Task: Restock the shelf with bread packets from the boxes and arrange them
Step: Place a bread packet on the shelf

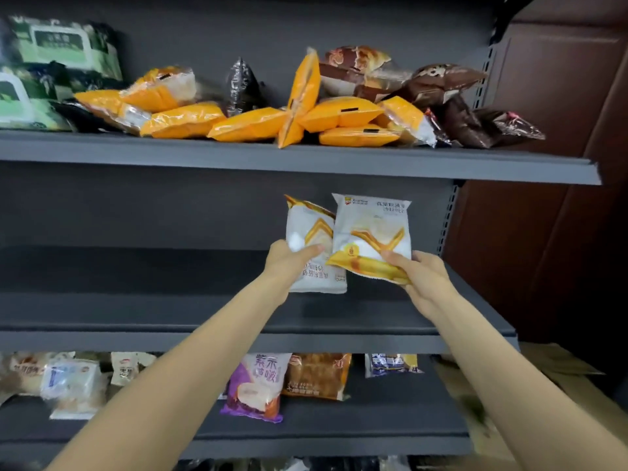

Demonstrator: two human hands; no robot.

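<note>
Both hands are reaching over the dark grey metal middle shelf [170, 314], each holding a bread packet upright above its surface. The left hand [289, 261] is gripping a white plastic bread packet with a gold zigzag band [311, 232], thumb curled across its front and the remaining fingers hidden behind it; this packet is turned upside down, its print inverted below the grip. The right hand [419, 270] is pinching a second white and gold bread packet with a yellow lower edge [372, 232] at its lower right corner, thumb on the front, fingers behind. This second packet is overlapping the right edge of the first, just in front of it.

Above the two grips, the upper shelf [306, 161] is carrying a loose heap of orange plastic packets [339, 113], with dark brown packets [452, 103] to the right and green and white packs [51, 62] far to the left. Below the forearms, the lower shelf [339, 433] is holding a purple and white packet [258, 385] and a brown loaf packet [317, 375]. A flattened cardboard box [475, 396] is lying to the lower right of the right arm.
</note>
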